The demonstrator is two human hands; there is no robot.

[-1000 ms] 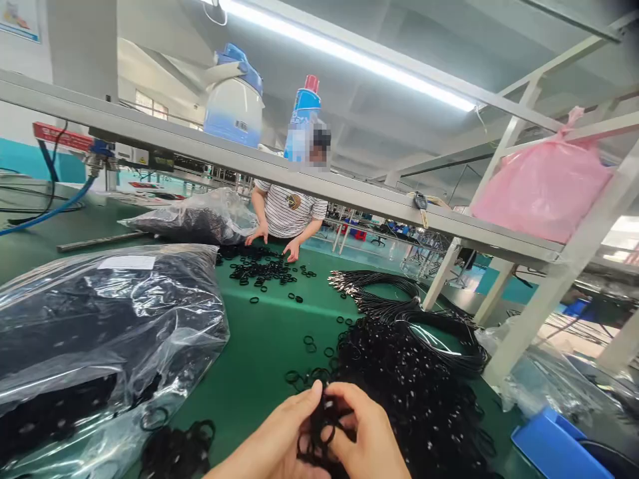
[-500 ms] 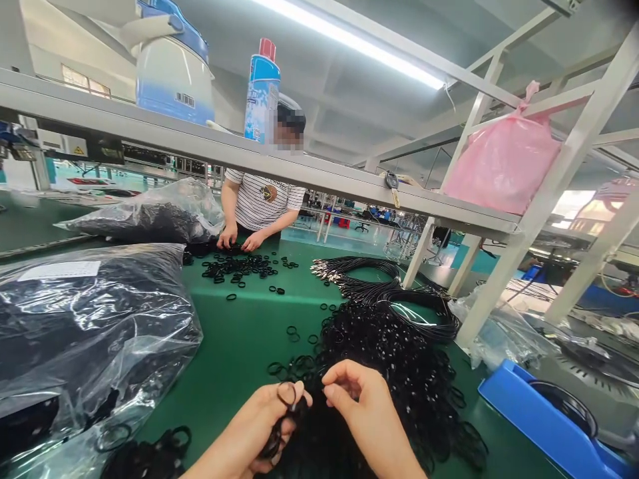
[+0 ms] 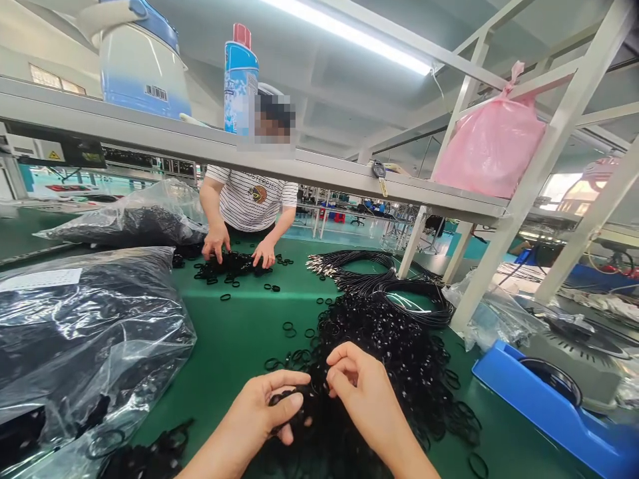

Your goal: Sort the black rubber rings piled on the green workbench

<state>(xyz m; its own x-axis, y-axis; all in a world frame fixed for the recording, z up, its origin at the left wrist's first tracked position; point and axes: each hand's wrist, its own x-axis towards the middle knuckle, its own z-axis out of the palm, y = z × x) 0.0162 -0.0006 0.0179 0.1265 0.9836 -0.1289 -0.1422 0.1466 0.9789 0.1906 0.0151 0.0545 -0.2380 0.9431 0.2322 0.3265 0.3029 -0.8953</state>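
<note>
Left hand (image 3: 264,407) curled round some black rings (image 3: 310,401). Right hand (image 3: 357,376), fingers bent, over the near left of the ring pile (image 3: 389,346); whether it grips one, I cannot tell. Pile spreads right of centre. Green bench (image 3: 234,339) separates it from the plastic bag (image 3: 124,319), left. Blue tray (image 3: 544,412) flanks it, near right.

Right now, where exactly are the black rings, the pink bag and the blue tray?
Black rings (image 3: 407,356): head view, on the middle of the large pile.
Pink bag (image 3: 492,152): head view, on its bulging body.
Blue tray (image 3: 529,400): head view, on its side wall.
</note>
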